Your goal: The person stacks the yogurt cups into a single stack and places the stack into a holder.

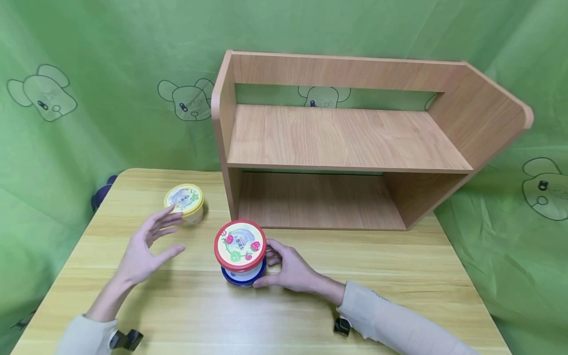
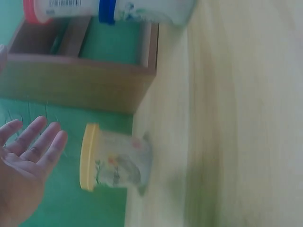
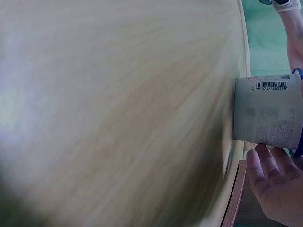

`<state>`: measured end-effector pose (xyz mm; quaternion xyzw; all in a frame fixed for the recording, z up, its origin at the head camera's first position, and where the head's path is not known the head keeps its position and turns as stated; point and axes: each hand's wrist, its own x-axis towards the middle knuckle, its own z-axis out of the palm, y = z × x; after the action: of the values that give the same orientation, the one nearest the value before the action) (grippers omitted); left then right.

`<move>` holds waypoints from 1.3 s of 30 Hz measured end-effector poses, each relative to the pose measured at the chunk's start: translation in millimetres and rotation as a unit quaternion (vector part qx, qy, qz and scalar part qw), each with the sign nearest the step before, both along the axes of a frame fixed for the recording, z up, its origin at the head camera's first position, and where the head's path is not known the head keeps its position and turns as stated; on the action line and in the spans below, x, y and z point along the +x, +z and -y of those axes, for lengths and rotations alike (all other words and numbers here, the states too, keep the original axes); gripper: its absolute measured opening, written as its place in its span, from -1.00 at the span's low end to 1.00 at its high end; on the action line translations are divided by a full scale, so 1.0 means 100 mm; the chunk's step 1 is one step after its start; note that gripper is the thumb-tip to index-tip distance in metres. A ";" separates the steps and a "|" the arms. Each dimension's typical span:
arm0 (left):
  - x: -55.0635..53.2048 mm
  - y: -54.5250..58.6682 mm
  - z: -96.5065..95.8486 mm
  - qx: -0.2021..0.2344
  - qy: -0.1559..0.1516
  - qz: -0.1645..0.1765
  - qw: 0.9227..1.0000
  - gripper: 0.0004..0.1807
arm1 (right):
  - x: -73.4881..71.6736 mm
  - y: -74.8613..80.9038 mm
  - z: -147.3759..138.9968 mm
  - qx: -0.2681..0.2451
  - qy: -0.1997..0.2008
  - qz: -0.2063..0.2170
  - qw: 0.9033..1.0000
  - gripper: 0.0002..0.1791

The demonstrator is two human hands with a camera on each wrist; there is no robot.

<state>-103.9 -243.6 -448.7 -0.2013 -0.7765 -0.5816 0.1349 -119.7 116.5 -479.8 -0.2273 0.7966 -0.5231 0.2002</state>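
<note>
Two paper tubs stand stacked near the middle of the table. The upper tub [image 1: 240, 245] has a red lid with strawberries, and the lower tub [image 1: 241, 280] has a blue lid. My right hand [image 1: 290, 268] holds the lower tub from its right side, thumb at the front and fingers behind; its fingers [image 3: 271, 165] lie along the tub's printed wall [image 3: 267, 111] in the right wrist view. A yellow-lidded tub [image 1: 189, 196] stands upright farther left. Beside it my left hand [image 1: 141, 249] is raised with fingers spread and nothing held, its fingertips overlapping that tub in the head view.
A two-level wooden shelf [image 1: 346, 138] stands at the back of the table [image 1: 390, 286], its left panel just behind the stacked tubs. Green curtain [image 1: 111, 123] with mouse drawings hangs behind and at both sides. Something dark purple [image 1: 101, 195] shows past the table's left edge.
</note>
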 end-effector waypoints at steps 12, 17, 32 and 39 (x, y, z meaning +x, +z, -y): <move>-0.06 -0.11 0.27 -0.002 0.088 0.020 0.996 -0.10 | -0.01 -0.01 0.00 0.005 0.000 -0.003 1.000 -0.03; -0.11 -0.20 0.36 -0.025 0.124 0.055 0.990 -0.07 | -0.02 0.00 0.00 0.006 0.002 -0.005 1.000 -0.03; -0.32 -0.41 0.48 -0.020 0.128 0.148 0.981 -0.02 | -0.02 0.02 -0.02 0.005 0.013 0.000 1.000 -0.06; -0.45 -0.46 0.51 -0.028 0.119 0.180 0.976 0.02 | -0.02 0.02 -0.02 0.002 0.015 -0.001 1.000 -0.06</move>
<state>-149.2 -294.8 -494.4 -0.0030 -0.8227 -0.5658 0.0553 -121.7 118.6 -477.3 -0.2395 0.7942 -0.5182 0.2083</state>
